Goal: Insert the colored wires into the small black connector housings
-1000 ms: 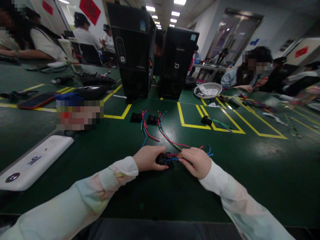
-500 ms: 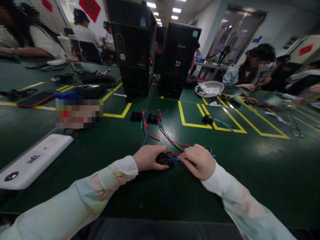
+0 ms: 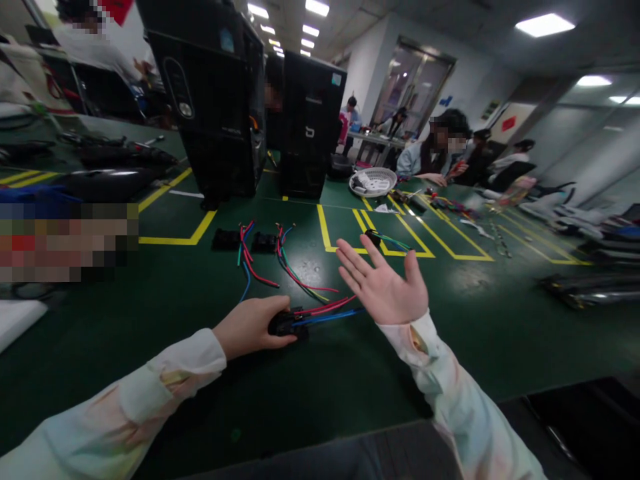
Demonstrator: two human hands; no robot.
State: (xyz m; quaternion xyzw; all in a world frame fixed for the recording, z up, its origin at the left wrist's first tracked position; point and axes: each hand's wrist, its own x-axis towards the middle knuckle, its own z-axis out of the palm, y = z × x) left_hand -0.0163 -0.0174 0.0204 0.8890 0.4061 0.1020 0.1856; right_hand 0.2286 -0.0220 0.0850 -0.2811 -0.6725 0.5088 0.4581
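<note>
A wired block (image 3: 286, 325) is being held by the left hand (image 3: 250, 327), its wires (image 3: 327, 316) being directed toward the right hand (image 3: 385, 287). Beyond, two more blocks (image 3: 226, 239) are being borne side by side by the table (image 3: 300, 393). Behind these, two computer towers (image 3: 213, 127) are being supported, a basket (image 3: 393, 181) being borne to their right.

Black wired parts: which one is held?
The black part held by the left hand, nearest the wearer; the other three black parts lie farther back.

Left hand's fingers (image 3: 277, 305) around black block (image 3: 287, 325); red, blue wires (image 3: 325, 309) extending rightward; right hand's fingers (image 3: 355, 258) spread.
</note>
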